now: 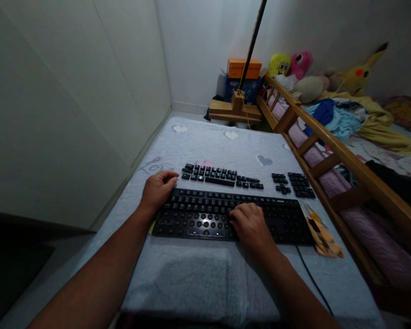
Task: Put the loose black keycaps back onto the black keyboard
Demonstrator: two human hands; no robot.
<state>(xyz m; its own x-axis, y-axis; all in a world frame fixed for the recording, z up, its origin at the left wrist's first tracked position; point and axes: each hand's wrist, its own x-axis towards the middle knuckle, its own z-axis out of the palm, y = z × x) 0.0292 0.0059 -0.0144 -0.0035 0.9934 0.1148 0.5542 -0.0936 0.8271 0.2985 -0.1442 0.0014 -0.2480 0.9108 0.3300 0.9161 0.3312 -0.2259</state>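
A black keyboard (205, 224) lies on the cloth-covered table, with caps on its upper left rows and bare key sockets lower down and to the right. My right hand (250, 221) rests over its middle, fingers bent down and drawn together at the capped row. Whatever they pinch is hidden. Beside the keyboard's upper left corner is my left hand (159, 189), loosely curved and holding nothing visible. Its fingertips are near the loose keycaps (210, 173) laid out in rows behind the keyboard. More keycaps (299, 184) sit in blocks farther right.
Under the keyboard's right end is an orange-and-black cloth (324, 235); a cable (315, 278) runs toward me. A wooden bed rail (342, 160) borders the table's right side, a pale wall panel (89, 91) its left. Beyond the table's far edge stands a wooden base (237, 104) with a pole.
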